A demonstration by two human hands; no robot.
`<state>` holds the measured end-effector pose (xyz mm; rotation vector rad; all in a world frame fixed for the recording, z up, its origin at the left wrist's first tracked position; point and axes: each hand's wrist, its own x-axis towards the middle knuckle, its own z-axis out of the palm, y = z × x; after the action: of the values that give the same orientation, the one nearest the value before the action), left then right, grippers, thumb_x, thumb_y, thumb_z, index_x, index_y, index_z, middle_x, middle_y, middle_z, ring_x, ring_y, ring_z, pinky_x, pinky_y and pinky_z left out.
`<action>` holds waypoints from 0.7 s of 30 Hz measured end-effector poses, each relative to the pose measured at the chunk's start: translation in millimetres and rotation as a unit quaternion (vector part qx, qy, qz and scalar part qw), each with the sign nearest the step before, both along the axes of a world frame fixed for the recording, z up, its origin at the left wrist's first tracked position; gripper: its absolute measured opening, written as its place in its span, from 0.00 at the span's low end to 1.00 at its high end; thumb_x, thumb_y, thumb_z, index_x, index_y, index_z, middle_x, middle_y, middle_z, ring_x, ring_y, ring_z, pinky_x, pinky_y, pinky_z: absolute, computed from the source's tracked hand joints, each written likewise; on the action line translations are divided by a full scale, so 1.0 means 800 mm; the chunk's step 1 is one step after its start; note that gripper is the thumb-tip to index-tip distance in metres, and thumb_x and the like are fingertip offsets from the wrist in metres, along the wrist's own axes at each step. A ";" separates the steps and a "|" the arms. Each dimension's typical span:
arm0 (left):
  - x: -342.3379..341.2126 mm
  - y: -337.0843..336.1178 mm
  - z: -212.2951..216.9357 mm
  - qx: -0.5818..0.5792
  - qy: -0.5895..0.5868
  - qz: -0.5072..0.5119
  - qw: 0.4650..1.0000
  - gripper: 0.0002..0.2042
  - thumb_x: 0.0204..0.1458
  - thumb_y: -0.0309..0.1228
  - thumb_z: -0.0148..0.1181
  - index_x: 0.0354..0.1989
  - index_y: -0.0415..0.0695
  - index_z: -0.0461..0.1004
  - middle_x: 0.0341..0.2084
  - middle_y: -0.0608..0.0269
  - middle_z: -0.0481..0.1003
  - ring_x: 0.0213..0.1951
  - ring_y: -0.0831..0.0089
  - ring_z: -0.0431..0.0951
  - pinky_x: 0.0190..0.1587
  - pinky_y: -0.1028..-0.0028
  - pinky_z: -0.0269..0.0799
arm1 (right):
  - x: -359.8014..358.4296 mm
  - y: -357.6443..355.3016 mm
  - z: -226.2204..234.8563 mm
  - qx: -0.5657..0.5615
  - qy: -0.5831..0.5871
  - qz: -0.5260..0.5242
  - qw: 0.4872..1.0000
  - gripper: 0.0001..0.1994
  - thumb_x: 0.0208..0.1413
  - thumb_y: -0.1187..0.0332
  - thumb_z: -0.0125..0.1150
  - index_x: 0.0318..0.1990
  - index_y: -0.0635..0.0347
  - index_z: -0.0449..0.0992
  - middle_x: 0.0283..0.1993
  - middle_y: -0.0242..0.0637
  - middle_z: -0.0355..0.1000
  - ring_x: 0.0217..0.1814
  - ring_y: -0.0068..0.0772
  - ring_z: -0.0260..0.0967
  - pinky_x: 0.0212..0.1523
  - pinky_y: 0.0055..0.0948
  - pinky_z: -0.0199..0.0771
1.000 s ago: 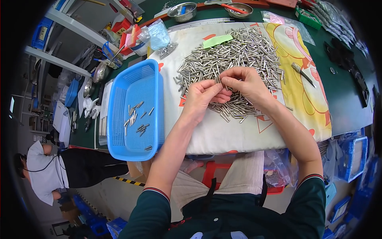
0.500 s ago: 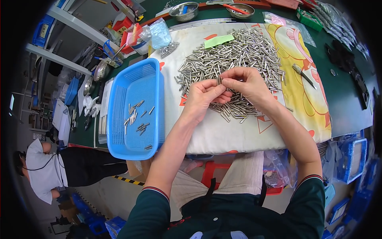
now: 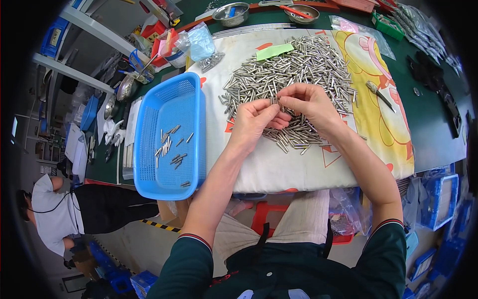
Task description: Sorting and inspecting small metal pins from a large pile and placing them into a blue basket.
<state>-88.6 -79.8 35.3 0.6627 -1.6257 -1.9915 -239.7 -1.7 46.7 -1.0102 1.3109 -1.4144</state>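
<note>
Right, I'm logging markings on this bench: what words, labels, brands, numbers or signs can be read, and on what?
None reads clearly.
Cloth: red lettering, partly hidden by pins.
Shirt: small red lettering, too small to read.
Blue bin, upper left: pale label, too small.

Slim silvery metal pins (image 3: 303,67) lie in a jumbled heap.

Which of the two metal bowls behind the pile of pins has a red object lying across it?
The right-hand bowl: the red object lies across it, while the left-hand bowl has a blue item inside.
</note>
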 end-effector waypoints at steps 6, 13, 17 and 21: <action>0.001 0.001 0.001 -0.007 0.003 -0.012 1.000 0.10 0.55 0.27 0.48 0.33 0.33 0.74 0.26 0.54 0.76 0.27 0.73 0.78 0.31 0.78 0.75 | 0.001 -0.002 -0.005 -0.009 -0.009 -0.002 1.000 0.07 0.47 0.71 0.61 0.33 0.65 0.75 0.30 0.30 0.71 0.32 0.17 0.65 0.35 0.18 0.65; 0.002 0.001 -0.001 -0.017 0.003 -0.049 0.999 0.10 0.56 0.28 0.49 0.33 0.33 0.73 0.26 0.55 0.76 0.27 0.74 0.78 0.31 0.78 0.75 | 0.000 -0.001 -0.007 -0.016 0.018 0.004 1.000 0.05 0.48 0.72 0.61 0.32 0.62 0.73 0.29 0.26 0.70 0.31 0.14 0.64 0.33 0.16 0.63; 0.003 -0.001 -0.003 -0.012 -0.003 -0.053 0.999 0.10 0.55 0.28 0.50 0.35 0.33 0.74 0.26 0.56 0.76 0.26 0.75 0.77 0.31 0.79 0.75 | 0.000 -0.001 -0.005 -0.021 0.031 0.016 0.999 0.06 0.48 0.71 0.61 0.33 0.64 0.74 0.28 0.27 0.70 0.31 0.14 0.64 0.32 0.16 0.63; 0.004 0.001 0.000 -0.025 -0.044 -0.058 0.997 0.09 0.54 0.28 0.52 0.34 0.34 0.74 0.26 0.56 0.77 0.27 0.76 0.77 0.31 0.79 0.74 | 0.003 0.000 0.006 -0.069 0.155 -0.017 0.985 0.08 0.45 0.71 0.63 0.31 0.66 0.76 0.24 0.30 0.71 0.28 0.17 0.65 0.31 0.20 0.67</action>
<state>-85.7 -78.9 35.4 0.6592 -1.7978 -2.0202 -237.0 -1.9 51.3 -1.3489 1.4719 -1.4296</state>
